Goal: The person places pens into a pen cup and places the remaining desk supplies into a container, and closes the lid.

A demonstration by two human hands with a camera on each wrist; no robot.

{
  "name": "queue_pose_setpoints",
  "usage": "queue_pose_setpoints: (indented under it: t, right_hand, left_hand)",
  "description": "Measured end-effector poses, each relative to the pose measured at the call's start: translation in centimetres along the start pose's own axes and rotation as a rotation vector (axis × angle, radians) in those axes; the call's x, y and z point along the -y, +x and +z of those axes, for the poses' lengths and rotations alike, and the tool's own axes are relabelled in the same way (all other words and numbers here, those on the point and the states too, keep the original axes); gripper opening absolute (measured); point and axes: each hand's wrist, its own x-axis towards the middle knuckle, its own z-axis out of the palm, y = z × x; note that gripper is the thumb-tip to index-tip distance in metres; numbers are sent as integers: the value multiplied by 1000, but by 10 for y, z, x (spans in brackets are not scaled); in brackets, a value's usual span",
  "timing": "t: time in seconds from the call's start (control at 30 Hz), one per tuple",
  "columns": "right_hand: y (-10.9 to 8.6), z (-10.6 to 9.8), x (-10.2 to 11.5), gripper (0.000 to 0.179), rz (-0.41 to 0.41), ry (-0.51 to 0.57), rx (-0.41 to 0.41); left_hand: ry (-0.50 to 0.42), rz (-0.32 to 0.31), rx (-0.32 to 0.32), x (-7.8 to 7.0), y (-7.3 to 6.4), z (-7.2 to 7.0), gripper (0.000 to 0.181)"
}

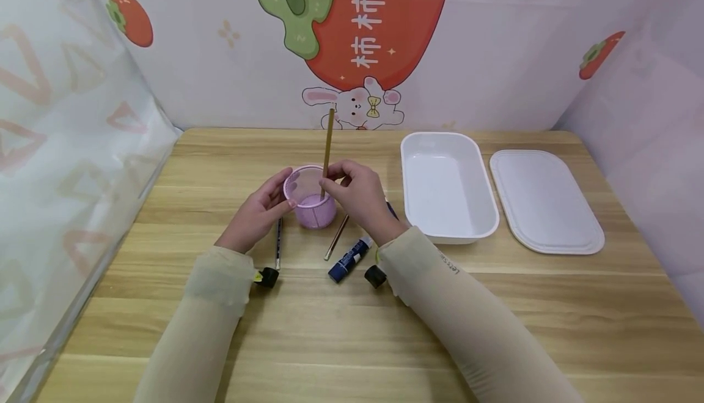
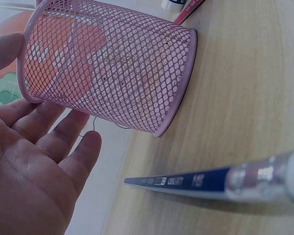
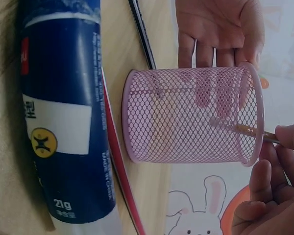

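Beige sleeves (image 1: pixel 473 317) extend over a wood-grain counter (image 1: pixel 308 348); the left hand (image 1: pixel 257 214), loosely curved, holds a pink mesh pen holder (image 1: pixel 315 214) by its rim, while the right hand (image 1: pixel 360 195) pinches a gold pencil (image 1: pixel 328 140), lower end inside it. Behind hangs a fruit-and-rabbit backdrop (image 1: pixel 495 54).
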Motion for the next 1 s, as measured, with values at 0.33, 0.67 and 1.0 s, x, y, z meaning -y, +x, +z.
queue_pose_setpoints:
  t: [0.33, 0.67, 1.0]
  right_hand:
    - [1, 3, -8, 14, 13, 12, 7]
    - [1, 5, -8, 13, 24, 20, 14]
    - [2, 5, -7, 13, 3, -16, 8]
  left_hand:
    - [-12, 13, 7, 0, 1, 1, 64]
    - [-6, 3, 5, 0, 2, 0, 64]
    - [11, 8, 5, 0, 2, -1, 67]
